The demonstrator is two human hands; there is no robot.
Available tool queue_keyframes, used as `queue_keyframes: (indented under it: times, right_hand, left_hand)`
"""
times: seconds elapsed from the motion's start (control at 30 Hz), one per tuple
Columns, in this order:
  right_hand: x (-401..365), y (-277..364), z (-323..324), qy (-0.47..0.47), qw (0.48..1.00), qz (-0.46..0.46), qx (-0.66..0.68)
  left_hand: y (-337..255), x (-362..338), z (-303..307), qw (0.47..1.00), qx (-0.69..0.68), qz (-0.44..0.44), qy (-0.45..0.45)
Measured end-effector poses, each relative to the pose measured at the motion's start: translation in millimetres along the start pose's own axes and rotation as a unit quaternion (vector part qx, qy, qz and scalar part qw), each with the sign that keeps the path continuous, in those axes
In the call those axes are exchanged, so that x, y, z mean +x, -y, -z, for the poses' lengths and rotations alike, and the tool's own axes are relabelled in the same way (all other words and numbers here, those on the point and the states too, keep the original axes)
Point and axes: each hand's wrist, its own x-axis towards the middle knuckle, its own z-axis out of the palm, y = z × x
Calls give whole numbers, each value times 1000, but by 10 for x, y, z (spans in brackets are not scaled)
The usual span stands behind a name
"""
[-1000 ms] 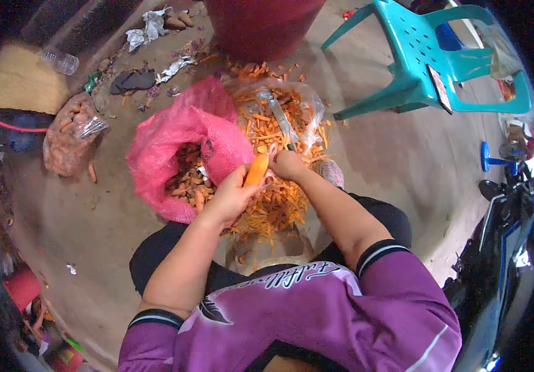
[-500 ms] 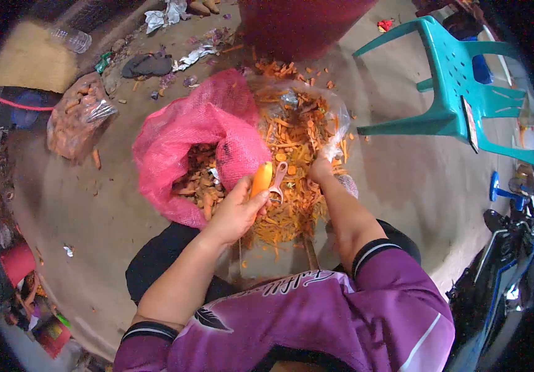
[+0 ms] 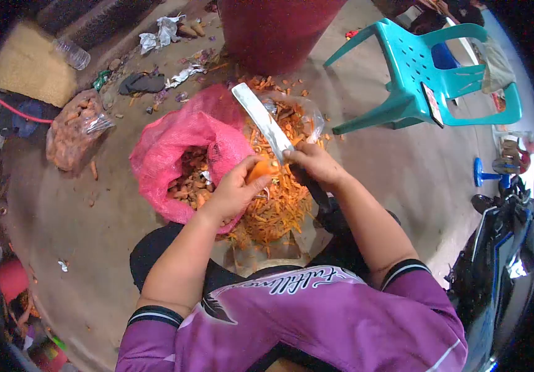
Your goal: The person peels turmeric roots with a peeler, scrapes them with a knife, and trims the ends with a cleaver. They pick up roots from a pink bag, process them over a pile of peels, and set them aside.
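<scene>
My left hand is closed around a peeled orange carrot, over the peelings. A peeler's light-coloured edge shows by its fingers, mostly hidden. My right hand grips a knife by its dark handle, with the wide pale blade slanting up and left past the carrot's end. Below both hands spreads a heap of orange peelings. Left of them, a pink mesh sack gapes open, showing brownish-orange roots inside.
A teal plastic chair stands at right, a phone-like flat object on it. A large dark-red container is ahead. On the left lies a clear bag of roots. A motorcycle is at lower right.
My right hand has come up out of the peelings and now holds a knife beside the carrot. My left hand has tilted the carrot toward the right. The view has shifted slightly.
</scene>
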Motion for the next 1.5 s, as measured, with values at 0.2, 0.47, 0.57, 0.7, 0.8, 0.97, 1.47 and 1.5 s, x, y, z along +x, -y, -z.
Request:
queue_keyframes:
  times: [0.2,0.47,0.57,0.7,0.8,0.97,1.47,1.5]
  right_hand:
    - [-484,230,-55,-23,986,145,-82]
    - [-375,139,5,60,973,168,-146]
    - [-355,70,-37,95,974,165,-124]
    - [-358,117,-25,65,953,202,-215]
    - [-345,51,-39,-1,937,268,-226]
    - [-382,97,-22,28,938,237,-250]
    - [-366,35,-63,-88,953,62,-281]
    - [-385,48,-31,-100,955,58,-273]
  left_hand:
    - [-90,-51,-29,995,-12,8,95]
    - [-179,-8,-20,985,-17,71,159]
    - [-174,14,-3,982,-4,79,174]
    - [-435,20,-23,970,154,84,166]
    - [-329,36,18,973,112,100,174]
    - [-299,37,-6,979,109,47,168]
    - [234,317,45,951,-147,237,-130]
    - [248,393,109,936,-136,253,-204]
